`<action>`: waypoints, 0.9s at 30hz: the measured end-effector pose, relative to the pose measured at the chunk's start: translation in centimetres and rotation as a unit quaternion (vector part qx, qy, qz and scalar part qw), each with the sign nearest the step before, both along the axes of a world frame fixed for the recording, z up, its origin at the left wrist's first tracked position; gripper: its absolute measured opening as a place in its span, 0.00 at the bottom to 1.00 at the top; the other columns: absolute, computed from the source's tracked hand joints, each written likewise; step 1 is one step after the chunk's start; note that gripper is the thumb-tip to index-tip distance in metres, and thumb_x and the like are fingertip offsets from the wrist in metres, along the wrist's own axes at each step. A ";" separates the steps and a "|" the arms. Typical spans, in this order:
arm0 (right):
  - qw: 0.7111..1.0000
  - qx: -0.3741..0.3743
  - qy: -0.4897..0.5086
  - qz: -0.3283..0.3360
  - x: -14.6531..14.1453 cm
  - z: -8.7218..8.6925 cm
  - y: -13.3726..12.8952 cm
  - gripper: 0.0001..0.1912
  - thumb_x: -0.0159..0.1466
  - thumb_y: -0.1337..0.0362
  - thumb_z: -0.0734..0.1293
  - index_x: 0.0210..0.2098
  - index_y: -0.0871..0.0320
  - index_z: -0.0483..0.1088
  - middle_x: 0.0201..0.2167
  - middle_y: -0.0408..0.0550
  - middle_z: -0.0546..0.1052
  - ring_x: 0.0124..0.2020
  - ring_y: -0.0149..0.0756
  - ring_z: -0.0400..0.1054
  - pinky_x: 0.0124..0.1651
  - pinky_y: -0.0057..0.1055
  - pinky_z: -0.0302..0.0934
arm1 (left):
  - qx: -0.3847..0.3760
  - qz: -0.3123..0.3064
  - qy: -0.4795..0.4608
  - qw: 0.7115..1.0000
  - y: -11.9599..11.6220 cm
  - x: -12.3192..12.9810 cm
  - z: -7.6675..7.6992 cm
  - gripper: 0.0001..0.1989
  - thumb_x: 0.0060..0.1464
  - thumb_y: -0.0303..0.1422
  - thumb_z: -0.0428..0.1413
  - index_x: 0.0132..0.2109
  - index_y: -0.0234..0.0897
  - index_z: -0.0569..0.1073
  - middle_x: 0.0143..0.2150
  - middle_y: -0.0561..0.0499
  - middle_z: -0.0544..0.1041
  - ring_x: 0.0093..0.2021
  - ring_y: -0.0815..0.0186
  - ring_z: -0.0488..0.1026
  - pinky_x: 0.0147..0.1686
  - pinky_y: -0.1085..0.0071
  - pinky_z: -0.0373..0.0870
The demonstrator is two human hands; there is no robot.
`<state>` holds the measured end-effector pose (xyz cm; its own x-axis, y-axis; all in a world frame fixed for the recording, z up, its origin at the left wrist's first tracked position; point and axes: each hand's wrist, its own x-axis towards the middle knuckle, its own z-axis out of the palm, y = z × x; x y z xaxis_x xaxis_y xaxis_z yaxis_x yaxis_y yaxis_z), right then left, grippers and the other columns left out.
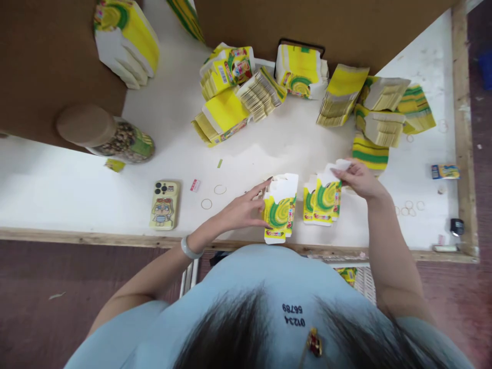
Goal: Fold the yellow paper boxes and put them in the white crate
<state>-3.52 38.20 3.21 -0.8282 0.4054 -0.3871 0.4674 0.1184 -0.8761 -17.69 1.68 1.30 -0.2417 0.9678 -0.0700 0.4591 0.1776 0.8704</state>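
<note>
My left hand (249, 207) grips a small stack of flat yellow-and-green cartons (279, 212) by its left side, thumb near the bottom and fingers at the top. To the right, my right hand (357, 177) pinches the white top flap of another carton (326, 197). At least one more flattened carton (308, 200) shows partly behind that one. Both groups stay near the front edge of the white table, with a narrow gap between them. White flaps stick up at the top of each group.
Bundled carton stacks (225, 110) lie along the back, with more bundles (380, 113) at the right. A jar (123, 138) lies on its side at left, near a phone (165, 205). Rubber bands (206, 204), a small blue-yellow box (445, 171) and a wooden rim (115, 238) are also around.
</note>
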 end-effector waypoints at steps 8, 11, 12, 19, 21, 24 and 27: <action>0.907 0.405 0.064 0.097 -1.2 -0.6 -5.8 0.35 0.71 0.41 0.61 0.66 0.59 0.64 0.58 0.66 0.76 0.61 0.59 0.70 0.63 0.62 0.63 | -0.009 0.003 -0.012 1.000 0.0 0.4 0.2 0.16 0.56 0.47 0.66 0.38 0.39 0.75 0.80 0.44 0.50 0.77 0.48 0.56 0.72 0.50 0.64; 0.943 0.292 0.074 0.143 -2.0 -0.8 -10.8 0.38 0.75 0.43 0.53 0.77 0.55 0.42 0.71 0.64 0.64 0.72 0.51 0.60 0.69 0.57 0.61 | 0.003 0.007 -0.015 1.000 0.0 0.6 0.5 0.14 0.60 0.46 0.63 0.40 0.39 0.74 0.80 0.43 0.49 0.77 0.50 0.57 0.73 0.51 0.63; 0.954 0.251 0.067 0.152 -2.1 -0.9 -12.3 0.38 0.76 0.44 0.51 0.77 0.54 0.39 0.73 0.64 0.62 0.74 0.49 0.58 0.70 0.56 0.60 | 0.004 0.007 -0.014 1.000 0.0 0.6 0.5 0.14 0.61 0.45 0.62 0.39 0.38 0.74 0.80 0.43 0.48 0.77 0.50 0.57 0.73 0.51 0.63; 0.934 0.295 0.072 0.186 -2.7 -0.9 -14.8 0.31 0.76 0.52 0.54 0.73 0.58 0.54 0.75 0.61 0.59 0.76 0.49 0.53 0.75 0.57 0.52 | -0.004 0.019 0.005 1.000 -0.1 0.7 0.5 0.13 0.66 0.42 0.56 0.39 0.37 0.76 0.79 0.43 0.53 0.75 0.51 0.60 0.71 0.51 0.65; 0.915 0.338 0.061 0.213 -3.2 -0.2 -13.8 0.28 0.75 0.53 0.57 0.69 0.59 0.63 0.71 0.61 0.65 0.73 0.53 0.58 0.72 0.59 0.57 | -0.007 0.028 0.016 0.999 0.0 0.8 0.3 0.14 0.66 0.43 0.56 0.37 0.37 0.76 0.79 0.43 0.54 0.74 0.51 0.62 0.71 0.52 0.66; 0.900 0.351 0.025 0.255 -3.7 1.1 -12.8 0.23 0.74 0.56 0.59 0.63 0.58 0.70 0.62 0.60 0.76 0.62 0.54 0.73 0.63 0.56 0.69 | -0.016 0.055 0.031 0.998 0.1 1.2 -0.1 0.17 0.68 0.41 0.52 0.36 0.37 0.77 0.78 0.42 0.57 0.73 0.51 0.65 0.69 0.51 0.68; 0.893 0.355 0.038 0.275 -3.6 2.1 -12.4 0.19 0.72 0.57 0.62 0.59 0.56 0.73 0.59 0.57 0.79 0.61 0.54 0.74 0.61 0.55 0.70 | -0.020 0.087 0.037 0.995 0.2 1.7 -0.4 0.18 0.70 0.40 0.49 0.39 0.36 0.80 0.76 0.41 0.60 0.71 0.50 0.67 0.68 0.51 0.69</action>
